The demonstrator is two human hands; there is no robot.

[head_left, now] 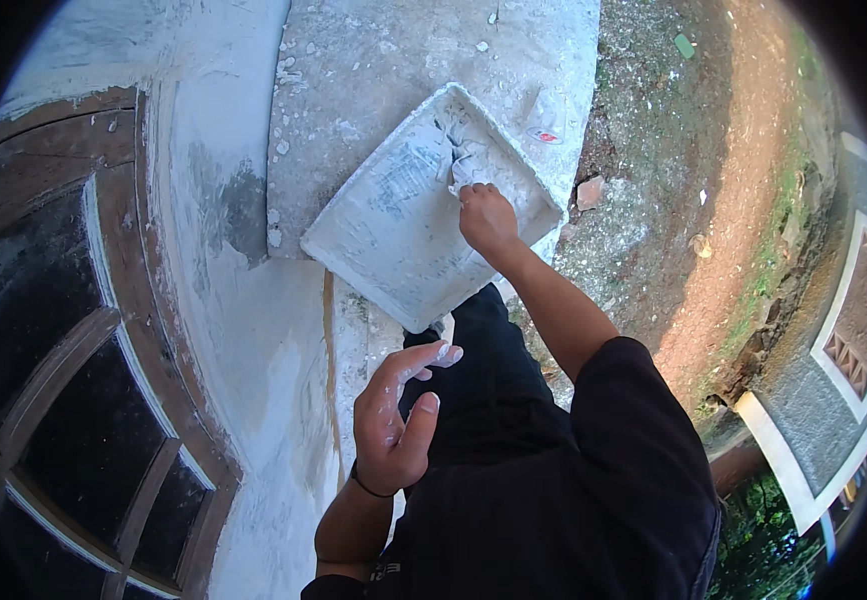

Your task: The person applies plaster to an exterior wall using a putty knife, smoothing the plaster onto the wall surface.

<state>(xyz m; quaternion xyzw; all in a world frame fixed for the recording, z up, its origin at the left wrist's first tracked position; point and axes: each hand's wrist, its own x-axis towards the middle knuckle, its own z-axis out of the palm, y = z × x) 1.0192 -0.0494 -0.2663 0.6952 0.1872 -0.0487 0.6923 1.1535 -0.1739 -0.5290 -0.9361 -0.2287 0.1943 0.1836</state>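
A rectangular, white-crusted tray (363,245) lies tilted at an angle on the pale slab, smeared inside with white putty. My right hand (488,217) reaches over its right part, fingers closed around what looks like a putty knife (460,165). White paste coats that tool, and its grip is hidden in my fist. Putty is heaped around the tool near the tray's far corner. Closer to my body, my left hand (393,415) hovers in the air with curved fingers and thumb apart. It holds nothing, and white smears mark its fingertips and palm.
The paint-spotted slab (383,60) bears the tray. To the left is a whitish wall (263,400) with a brown wooden window frame (118,190) and dark panes. On the right are gritty ground, a brick piece (589,193) and a dirt strip (733,240).
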